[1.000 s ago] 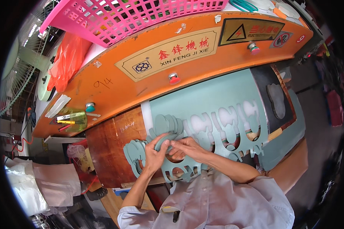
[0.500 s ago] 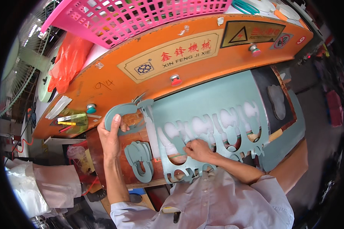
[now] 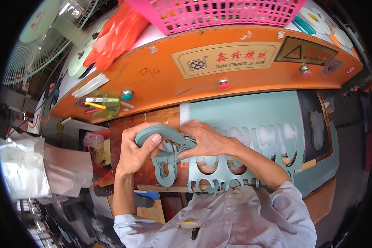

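Note:
My left hand (image 3: 132, 155) is closed around a stack of curved grey-green foam cutouts (image 3: 160, 131), thumb on top. My right hand (image 3: 211, 141) meets the stack from the right, its thumb and fingers around the ends of the pieces; part of its grip is hidden. Just below both hands, a pile of similar looped cutouts (image 3: 166, 175) lies on the brown wooden board (image 3: 142, 175). To the right spreads a grey-green foam sheet (image 3: 244, 108), with rows of holes cut through its nearer half. My right forearm crosses over those holes.
Behind the sheet rises an orange machine front (image 3: 153, 89) with push buttons. On its top stand a pink basket (image 3: 219, 27) and a red plastic bag (image 3: 118, 35). A pen holder (image 3: 111, 106) hangs at left. A dark panel (image 3: 308, 111) lies at right.
My right hand has left the cut sheet and moved left to the stack in my left hand. The left hand has come nearer, over the pile. The whole view has shifted.

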Demonstrator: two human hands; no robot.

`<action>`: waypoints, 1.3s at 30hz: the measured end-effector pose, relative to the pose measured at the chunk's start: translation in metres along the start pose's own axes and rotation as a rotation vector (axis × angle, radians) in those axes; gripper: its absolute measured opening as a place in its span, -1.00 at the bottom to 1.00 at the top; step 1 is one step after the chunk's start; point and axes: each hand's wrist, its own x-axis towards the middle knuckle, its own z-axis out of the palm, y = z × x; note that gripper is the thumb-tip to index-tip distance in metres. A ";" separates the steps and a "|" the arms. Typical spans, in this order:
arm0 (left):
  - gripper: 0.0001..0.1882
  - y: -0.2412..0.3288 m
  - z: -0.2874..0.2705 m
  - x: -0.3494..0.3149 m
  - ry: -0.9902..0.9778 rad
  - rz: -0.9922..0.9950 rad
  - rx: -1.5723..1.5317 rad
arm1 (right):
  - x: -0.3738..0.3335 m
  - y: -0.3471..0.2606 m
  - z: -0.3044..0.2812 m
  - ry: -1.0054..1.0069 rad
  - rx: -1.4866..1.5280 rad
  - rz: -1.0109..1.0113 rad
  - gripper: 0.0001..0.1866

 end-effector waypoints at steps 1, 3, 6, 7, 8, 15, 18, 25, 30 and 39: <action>-0.66 -0.006 -0.002 -0.003 0.036 -0.001 -0.027 | 0.002 -0.002 0.008 -0.085 0.123 0.118 -0.29; -0.74 -0.025 -0.005 -0.005 0.090 -0.043 -0.172 | -0.002 -0.002 0.018 -0.226 0.342 0.353 -0.39; -0.81 -0.066 0.004 -0.010 0.226 -0.205 -0.314 | -0.017 0.013 0.025 -0.229 0.363 0.389 -0.51; -0.80 -0.080 0.007 -0.013 0.232 -0.207 -0.373 | -0.022 0.020 0.027 -0.231 0.317 0.424 -0.53; -0.79 -0.093 0.011 -0.016 0.256 -0.217 -0.436 | -0.027 0.028 0.026 -0.296 0.307 0.483 -0.59; -0.80 -0.162 0.055 -0.024 0.413 -0.304 -0.711 | -0.054 0.066 0.038 -0.266 0.184 0.551 -0.58; -0.77 -0.170 0.071 -0.027 0.532 -0.403 -0.687 | -0.062 0.068 0.047 -0.259 -0.025 0.506 -0.58; -0.72 -0.143 0.045 -0.060 0.425 -0.242 -0.553 | -0.044 0.032 0.037 -0.377 0.285 0.502 -0.60; -0.75 -0.114 -0.015 -0.084 0.353 -0.107 -0.145 | 0.013 0.025 0.043 -0.395 -0.021 0.226 -0.70; -0.54 -0.170 -0.027 -0.159 0.175 0.193 0.724 | 0.030 0.078 0.135 -0.171 -0.398 -0.295 -0.44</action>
